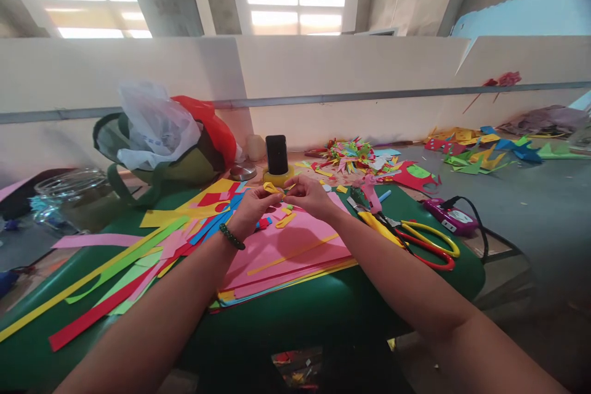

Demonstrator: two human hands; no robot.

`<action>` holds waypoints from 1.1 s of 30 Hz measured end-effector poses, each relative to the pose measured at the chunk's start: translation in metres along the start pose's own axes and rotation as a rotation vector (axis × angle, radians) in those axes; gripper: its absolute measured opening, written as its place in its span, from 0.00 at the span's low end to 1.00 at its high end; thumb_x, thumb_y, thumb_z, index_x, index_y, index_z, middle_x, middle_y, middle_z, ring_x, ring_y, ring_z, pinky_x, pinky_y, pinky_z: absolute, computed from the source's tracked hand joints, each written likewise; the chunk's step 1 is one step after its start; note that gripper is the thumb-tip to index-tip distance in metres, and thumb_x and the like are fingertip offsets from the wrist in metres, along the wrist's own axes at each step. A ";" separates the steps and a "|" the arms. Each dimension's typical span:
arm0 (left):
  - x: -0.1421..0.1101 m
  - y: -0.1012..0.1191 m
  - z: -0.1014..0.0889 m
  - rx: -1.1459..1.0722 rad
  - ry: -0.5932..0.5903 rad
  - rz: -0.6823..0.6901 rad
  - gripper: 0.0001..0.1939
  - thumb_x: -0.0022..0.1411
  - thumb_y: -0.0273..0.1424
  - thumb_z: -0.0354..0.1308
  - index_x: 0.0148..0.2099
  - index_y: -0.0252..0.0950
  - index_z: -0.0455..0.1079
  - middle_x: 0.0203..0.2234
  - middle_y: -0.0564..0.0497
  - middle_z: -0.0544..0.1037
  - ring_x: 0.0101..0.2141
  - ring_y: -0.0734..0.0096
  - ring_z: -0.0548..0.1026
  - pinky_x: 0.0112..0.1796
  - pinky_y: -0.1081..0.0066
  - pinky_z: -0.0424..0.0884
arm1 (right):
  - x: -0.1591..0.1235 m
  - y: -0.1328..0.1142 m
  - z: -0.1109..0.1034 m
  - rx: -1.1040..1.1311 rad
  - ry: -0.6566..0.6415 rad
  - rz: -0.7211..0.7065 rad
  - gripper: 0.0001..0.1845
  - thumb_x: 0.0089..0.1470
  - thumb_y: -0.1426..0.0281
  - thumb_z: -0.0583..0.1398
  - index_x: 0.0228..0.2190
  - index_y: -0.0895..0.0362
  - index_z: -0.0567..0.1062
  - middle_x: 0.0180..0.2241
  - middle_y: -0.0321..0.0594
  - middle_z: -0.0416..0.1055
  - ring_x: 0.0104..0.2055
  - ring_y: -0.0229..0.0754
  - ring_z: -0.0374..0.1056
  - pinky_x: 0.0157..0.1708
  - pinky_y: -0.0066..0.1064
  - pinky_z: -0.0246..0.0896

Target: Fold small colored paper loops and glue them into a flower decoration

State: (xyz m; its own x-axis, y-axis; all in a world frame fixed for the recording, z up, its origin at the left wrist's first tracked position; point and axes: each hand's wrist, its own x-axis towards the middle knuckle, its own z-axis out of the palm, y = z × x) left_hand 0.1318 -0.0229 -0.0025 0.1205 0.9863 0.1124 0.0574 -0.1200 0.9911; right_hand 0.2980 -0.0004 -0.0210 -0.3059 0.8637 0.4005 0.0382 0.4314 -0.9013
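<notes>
My left hand (255, 204) and my right hand (308, 193) meet above a stack of pink paper sheets (289, 252) on a green table (286, 314). Both pinch a small folded yellow paper piece (273, 188) between their fingertips. A dark bead bracelet sits on my left wrist. Small yellow scraps (285, 220) lie on the pink sheet just below the hands.
Long coloured paper strips (115, 271) spread over the left of the table. Yellow and red scissors (427, 240) lie right of the pink stack. A phone (276, 154) stands on a yellow tape roll behind the hands. Bags (161, 135), a glass bowl (69, 188) and folded paper shapes (351, 154) lie beyond.
</notes>
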 end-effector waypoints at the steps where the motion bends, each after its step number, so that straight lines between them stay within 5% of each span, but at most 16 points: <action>1: -0.001 0.000 0.000 -0.006 0.001 0.001 0.22 0.34 0.45 0.72 0.29 0.36 0.75 0.24 0.52 0.76 0.27 0.72 0.71 0.31 0.70 0.67 | 0.000 0.000 0.000 -0.007 -0.001 -0.007 0.20 0.39 0.64 0.68 0.34 0.57 0.69 0.24 0.34 0.73 0.28 0.38 0.71 0.27 0.28 0.63; 9: -0.002 0.002 -0.001 0.027 0.017 0.092 0.21 0.36 0.47 0.71 0.26 0.37 0.74 0.21 0.52 0.74 0.25 0.73 0.68 0.30 0.69 0.66 | -0.001 -0.001 0.001 -0.002 0.013 -0.026 0.18 0.40 0.64 0.67 0.33 0.56 0.68 0.23 0.33 0.73 0.27 0.38 0.70 0.27 0.29 0.63; 17: -0.003 0.003 0.000 0.046 -0.012 -0.013 0.22 0.36 0.47 0.71 0.27 0.36 0.75 0.24 0.52 0.75 0.27 0.72 0.71 0.32 0.70 0.67 | -0.002 0.000 0.004 -0.029 0.042 -0.050 0.20 0.40 0.60 0.68 0.32 0.56 0.68 0.24 0.35 0.73 0.28 0.39 0.71 0.27 0.29 0.64; 33: -0.004 0.007 -0.002 0.021 0.037 0.004 0.23 0.33 0.48 0.72 0.27 0.37 0.76 0.24 0.51 0.77 0.26 0.73 0.70 0.30 0.71 0.68 | 0.002 -0.001 0.002 -0.026 0.013 -0.032 0.12 0.44 0.71 0.64 0.34 0.57 0.69 0.23 0.31 0.70 0.27 0.36 0.69 0.27 0.26 0.62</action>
State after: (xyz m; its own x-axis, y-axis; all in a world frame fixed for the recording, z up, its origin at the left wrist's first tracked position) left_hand 0.1294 -0.0269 0.0047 0.0845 0.9893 0.1192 0.0776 -0.1258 0.9890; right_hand 0.2956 0.0001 -0.0193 -0.2948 0.8526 0.4315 0.0534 0.4656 -0.8834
